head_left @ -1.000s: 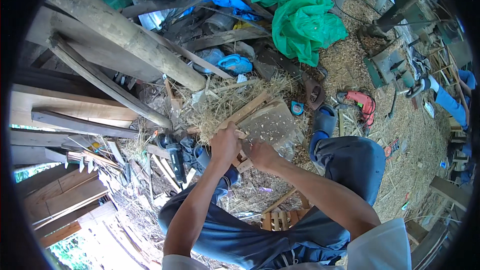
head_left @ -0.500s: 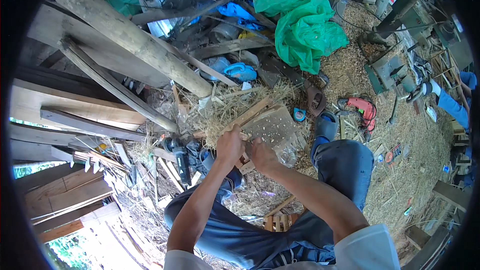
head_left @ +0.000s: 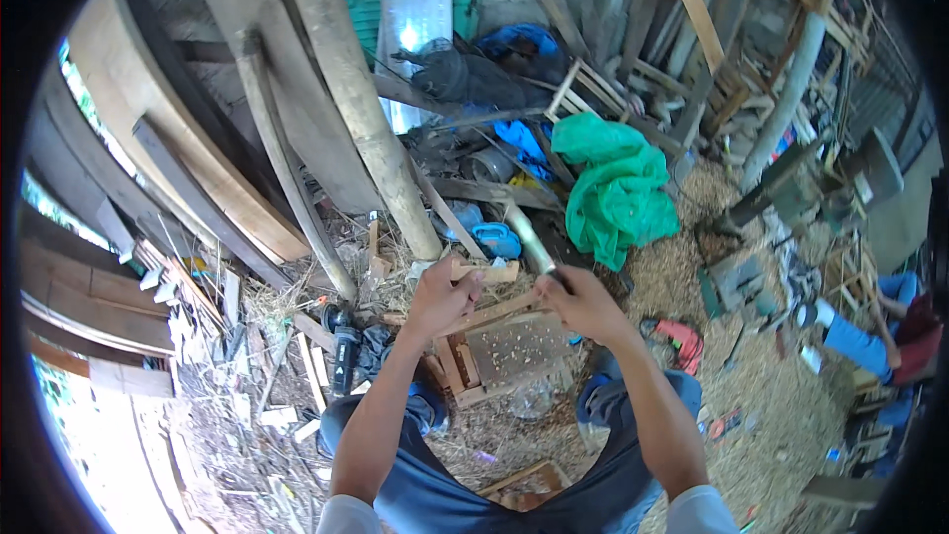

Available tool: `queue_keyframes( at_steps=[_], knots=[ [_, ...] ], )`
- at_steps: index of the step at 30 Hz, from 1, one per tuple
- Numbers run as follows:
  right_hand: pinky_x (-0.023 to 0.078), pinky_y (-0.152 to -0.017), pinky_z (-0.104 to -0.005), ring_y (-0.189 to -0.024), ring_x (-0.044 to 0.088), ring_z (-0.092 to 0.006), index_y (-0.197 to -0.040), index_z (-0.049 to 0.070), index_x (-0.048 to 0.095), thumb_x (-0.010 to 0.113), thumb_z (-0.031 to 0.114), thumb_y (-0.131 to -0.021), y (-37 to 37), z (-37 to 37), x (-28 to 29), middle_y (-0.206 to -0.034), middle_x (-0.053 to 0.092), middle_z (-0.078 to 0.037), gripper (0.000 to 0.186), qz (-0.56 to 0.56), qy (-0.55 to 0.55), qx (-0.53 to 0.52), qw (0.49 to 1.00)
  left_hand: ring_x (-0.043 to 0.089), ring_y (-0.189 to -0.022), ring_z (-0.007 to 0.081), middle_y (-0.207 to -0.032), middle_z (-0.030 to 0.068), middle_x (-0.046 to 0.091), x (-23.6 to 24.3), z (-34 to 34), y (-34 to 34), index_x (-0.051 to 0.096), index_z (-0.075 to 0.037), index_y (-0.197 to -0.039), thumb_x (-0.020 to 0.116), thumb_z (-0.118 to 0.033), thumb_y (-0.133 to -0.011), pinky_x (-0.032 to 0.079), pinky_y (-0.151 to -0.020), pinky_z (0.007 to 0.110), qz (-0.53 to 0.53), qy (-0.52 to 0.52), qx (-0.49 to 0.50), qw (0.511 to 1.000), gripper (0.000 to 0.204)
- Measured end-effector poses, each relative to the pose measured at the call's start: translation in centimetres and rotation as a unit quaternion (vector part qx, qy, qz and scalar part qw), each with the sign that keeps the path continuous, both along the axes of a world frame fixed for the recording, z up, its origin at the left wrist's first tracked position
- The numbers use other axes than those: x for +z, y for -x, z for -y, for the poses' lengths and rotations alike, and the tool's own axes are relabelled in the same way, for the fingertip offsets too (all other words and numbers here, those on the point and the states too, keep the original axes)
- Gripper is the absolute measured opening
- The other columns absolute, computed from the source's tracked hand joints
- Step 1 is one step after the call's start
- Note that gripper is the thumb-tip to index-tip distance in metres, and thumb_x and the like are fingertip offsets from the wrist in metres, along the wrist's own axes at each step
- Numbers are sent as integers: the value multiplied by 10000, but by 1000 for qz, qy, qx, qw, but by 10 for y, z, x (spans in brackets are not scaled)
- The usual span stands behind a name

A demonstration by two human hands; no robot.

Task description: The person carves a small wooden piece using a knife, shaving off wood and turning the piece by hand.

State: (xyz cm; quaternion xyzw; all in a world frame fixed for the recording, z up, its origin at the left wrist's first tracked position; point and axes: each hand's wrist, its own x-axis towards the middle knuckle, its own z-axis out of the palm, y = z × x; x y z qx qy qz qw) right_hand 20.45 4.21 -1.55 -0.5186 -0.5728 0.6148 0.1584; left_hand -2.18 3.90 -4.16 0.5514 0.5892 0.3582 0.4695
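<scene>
My left hand (head_left: pixel 442 301) is closed around one end of a short pale wood piece (head_left: pixel 491 272), which points to the right. My right hand (head_left: pixel 585 305) grips the dark handle of a knife (head_left: pixel 535 239). Its shiny blade slants up and to the left, a little apart from the wood; motion blurs it somewhat. Below both hands, between my knees, a low wooden board (head_left: pixel 514 348) carries scattered small chips. A wooden strip (head_left: pixel 499 312) lies along its far edge.
A black power tool (head_left: pixel 345 356) lies left of the board, and a red drill (head_left: pixel 680 341) right of it. Ahead are a green plastic sheet (head_left: pixel 621 183) and a blue tape-like case (head_left: pixel 496 239). Planks and a pole (head_left: pixel 361 89) lean at left. Another person (head_left: pixel 905 336) sits far right.
My hands have risen off the board and moved apart, the knife now away from the wood piece. The view has turned and tilted up, showing more of the wall ahead.
</scene>
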Motion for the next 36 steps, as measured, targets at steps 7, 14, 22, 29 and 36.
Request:
queue_keyframes(
  at_steps=[7, 14, 22, 29, 36],
  knots=[
    [358, -563, -227, -631, 423, -55, -1032, 27, 595, 613, 108, -857, 6, -5, 13, -745, 507, 34, 194, -35, -356, -133, 924, 548, -544, 74, -640, 29, 569, 37, 6, -9, 518, -19, -856, 565, -150, -907, 436, -478, 225, 172, -26, -45, 984, 149],
    [442, -685, -336, -735, 568, -258, -886, -10, 594, 613, 86, -793, 9, -6, 33, -802, 557, -135, 136, 3, -375, -70, 924, 538, -544, 76, -645, 25, 562, 48, 13, -11, 521, -20, -878, 569, -136, -900, 449, -500, 234, 40, -80, -85, 992, 127],
    [430, -619, -358, -663, 564, -265, -832, -36, 576, 589, 128, -814, 7, -6, 27, -688, 531, -114, 165, 80, -363, -36, 927, 598, -560, 196, -636, 89, 601, 39, 16, -17, 520, -25, -862, 584, -54, -840, 433, -510, 315, -12, -192, -123, 974, 73],
    [283, -442, -212, -478, 299, -32, -872, 38, 536, 561, 235, -897, -5, -16, 37, -613, 405, 54, 201, -126, 52, -129, 982, 553, -516, 173, -613, 79, 574, 37, 18, -28, 526, -4, -889, 569, -54, -862, 434, -497, 288, -31, -228, -87, 969, 71],
    [237, -408, -195, -463, 310, -17, -818, 66, 548, 586, 329, -891, -20, -26, 42, -661, 434, 63, 276, -236, -22, -274, 932, 521, -537, 94, -651, 49, 561, 34, 10, -26, 513, 3, -887, 539, -169, -924, 431, -481, 244, 258, -97, -56, 960, 179]
  ],
)
